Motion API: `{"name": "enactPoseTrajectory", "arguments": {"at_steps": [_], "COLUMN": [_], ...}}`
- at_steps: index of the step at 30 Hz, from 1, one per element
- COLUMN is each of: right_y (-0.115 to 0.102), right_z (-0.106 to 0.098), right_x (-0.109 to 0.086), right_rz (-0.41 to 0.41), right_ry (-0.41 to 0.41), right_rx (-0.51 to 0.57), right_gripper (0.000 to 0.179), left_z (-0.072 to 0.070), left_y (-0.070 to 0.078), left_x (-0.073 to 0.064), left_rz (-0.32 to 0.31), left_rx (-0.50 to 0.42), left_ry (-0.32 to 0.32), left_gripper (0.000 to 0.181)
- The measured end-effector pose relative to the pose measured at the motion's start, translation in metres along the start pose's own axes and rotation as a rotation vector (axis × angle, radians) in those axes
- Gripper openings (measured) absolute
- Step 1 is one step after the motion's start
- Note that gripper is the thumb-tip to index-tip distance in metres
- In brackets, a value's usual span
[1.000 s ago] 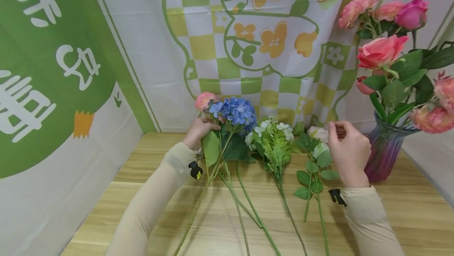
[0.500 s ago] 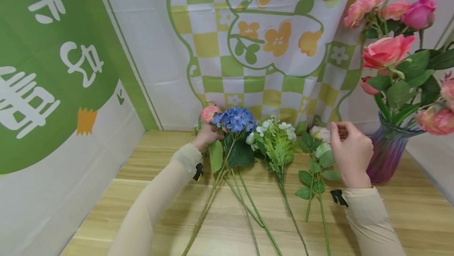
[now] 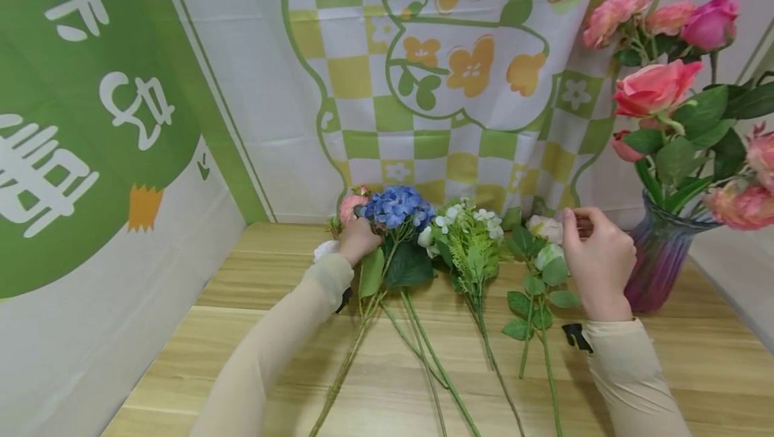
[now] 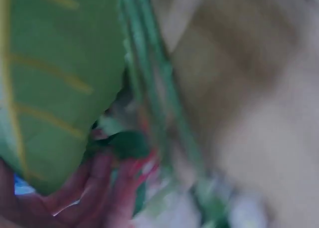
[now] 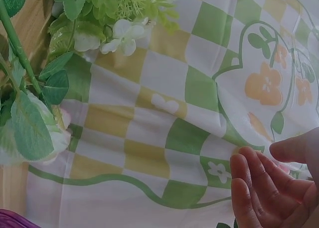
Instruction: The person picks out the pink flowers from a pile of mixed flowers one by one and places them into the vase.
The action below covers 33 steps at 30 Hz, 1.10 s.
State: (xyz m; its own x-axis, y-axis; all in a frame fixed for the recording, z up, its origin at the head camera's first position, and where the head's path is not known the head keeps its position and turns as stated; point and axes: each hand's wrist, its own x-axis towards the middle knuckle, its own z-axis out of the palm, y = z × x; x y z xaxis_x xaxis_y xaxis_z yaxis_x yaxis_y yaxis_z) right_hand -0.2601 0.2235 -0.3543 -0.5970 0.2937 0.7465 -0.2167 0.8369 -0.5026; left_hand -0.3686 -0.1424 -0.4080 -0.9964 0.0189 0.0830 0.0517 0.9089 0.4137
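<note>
My left hand (image 3: 359,242) reaches in among the flowers at the left of the bunch, beside a pink flower (image 3: 353,208) and a blue hydrangea (image 3: 399,206). In the blurred left wrist view, fingers (image 4: 99,188) touch small green leaves and reddish parts behind a large leaf (image 4: 55,78). Whether they grip a stem is hidden. My right hand (image 3: 598,259) hovers beside pale roses (image 3: 547,252), fingers loosely bent. Nothing shows between its thumb and fingers in the right wrist view. White blossoms with greenery (image 3: 471,242) lie between the hands.
A blue-purple glass vase (image 3: 659,262) with pink flowers stands at the right, close to my right hand. Several long stems run toward me over the wooden table (image 3: 242,336). A printed cloth (image 3: 447,114) hangs behind. A white flower (image 3: 326,249) lies left of my left hand.
My left hand has moved down and slightly right. The pink flower and blue hydrangea have come lower, and their stems have shifted right. My right hand has stayed in place.
</note>
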Motion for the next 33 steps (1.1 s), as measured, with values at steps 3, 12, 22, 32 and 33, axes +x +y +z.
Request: {"name": "enactPoseTrajectory", "arguments": {"at_steps": [3,12,22,32,33], "right_y": [0.0,-0.001,-0.002,-0.001,-0.001], "right_z": [0.0,-0.004,-0.005,-0.004,-0.004], "right_x": [0.001,0.001,0.001,0.001,0.001], "right_rz": [0.007,0.009,0.006,0.008,0.008], "right_ry": [0.007,0.016,0.019,0.021,0.02], "right_rx": [0.001,0.01,0.015,0.015,0.016], "right_gripper": [0.035,0.034,0.032,0.034,0.034], "left_z": [-0.01,-0.007,0.011,0.014,0.014], "left_y": [0.016,0.056,0.046,0.031,0.03], "left_x": [-0.012,-0.036,-0.041,-0.034,-0.034], "left_rz": [0.077,0.429,0.452,0.396,0.403], "left_rx": [0.161,0.264,0.135,0.471,0.499], "left_ry": [0.098,0.121,-0.15,-0.082,-0.057], "left_gripper": [0.024,0.009,0.027,0.014,0.012]}}
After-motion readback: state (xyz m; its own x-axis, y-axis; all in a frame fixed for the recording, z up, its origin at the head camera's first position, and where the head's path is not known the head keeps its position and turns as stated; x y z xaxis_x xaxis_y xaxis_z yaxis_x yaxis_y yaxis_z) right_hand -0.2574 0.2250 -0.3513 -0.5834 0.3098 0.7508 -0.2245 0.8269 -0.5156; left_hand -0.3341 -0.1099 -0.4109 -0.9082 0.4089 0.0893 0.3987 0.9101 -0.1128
